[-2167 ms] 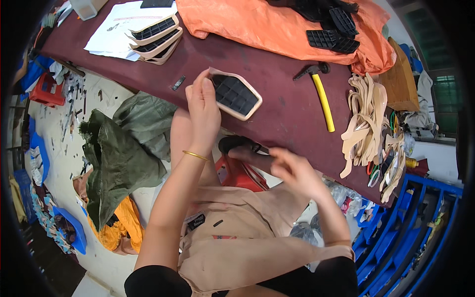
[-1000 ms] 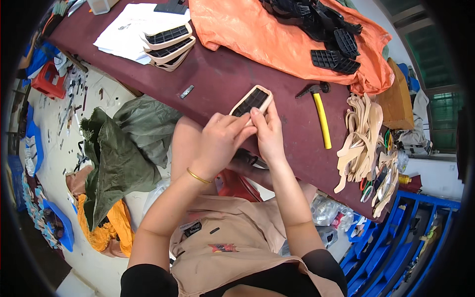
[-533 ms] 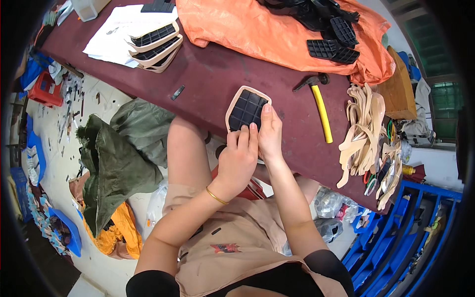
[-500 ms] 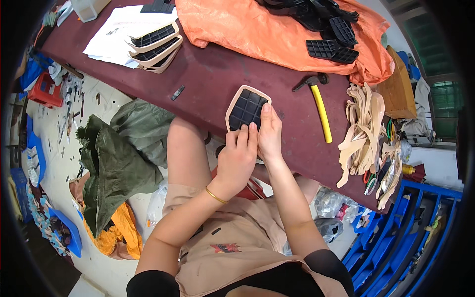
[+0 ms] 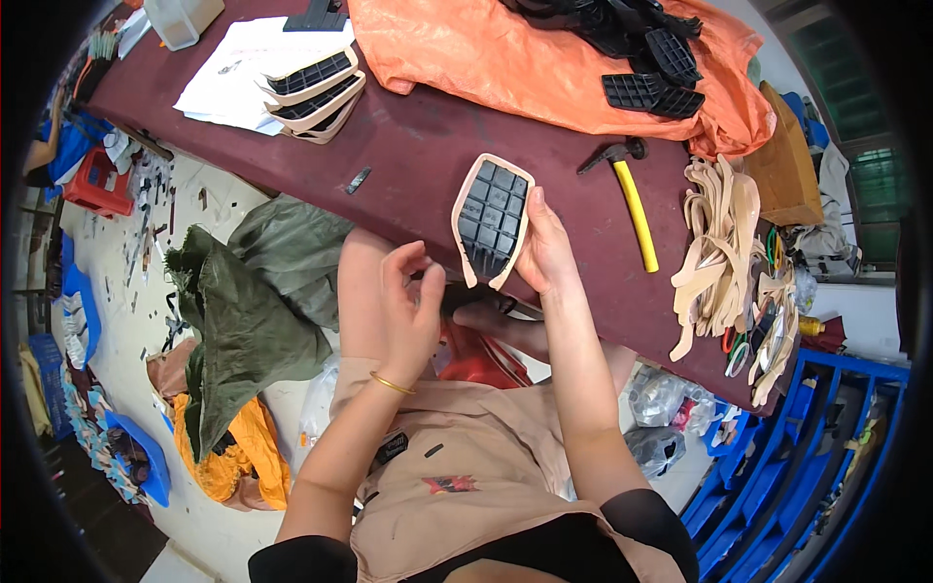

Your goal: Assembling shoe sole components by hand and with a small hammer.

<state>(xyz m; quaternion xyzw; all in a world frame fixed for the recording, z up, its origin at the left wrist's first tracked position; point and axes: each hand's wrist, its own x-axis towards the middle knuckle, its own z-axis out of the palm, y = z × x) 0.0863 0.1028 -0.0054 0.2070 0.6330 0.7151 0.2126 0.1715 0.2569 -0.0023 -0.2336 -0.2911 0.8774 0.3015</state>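
Observation:
My right hand (image 5: 547, 247) grips a black gridded sole piece (image 5: 494, 212) by its right edge, thumb on the near face. A beige strip (image 5: 457, 216) runs round its rim, and the strip's two ends stand apart at the bottom. Off to the left of it, my left hand (image 5: 410, 296) hovers over my lap with fingers loosely bent and apart, and I see nothing in it. Similar beige-edged black pieces (image 5: 313, 92) lie stacked at the table's far left. More black gridded pieces (image 5: 651, 95) rest on an orange sheet (image 5: 466, 68) at the back.
On the maroon table (image 5: 408, 165) lie a yellow-handled hammer (image 5: 634, 209), a small dark scrap (image 5: 358, 181) and white paper (image 5: 228, 87). Beige strips (image 5: 714, 248) are heaped at the right edge near scissors (image 5: 739, 356). A green sack (image 5: 228, 340) stands at lower left, a blue rack (image 5: 777, 457) at lower right.
My left hand has let go of the sole piece and drawn back to the left. The right hand has lifted and tipped the piece, so its whole gridded face shows.

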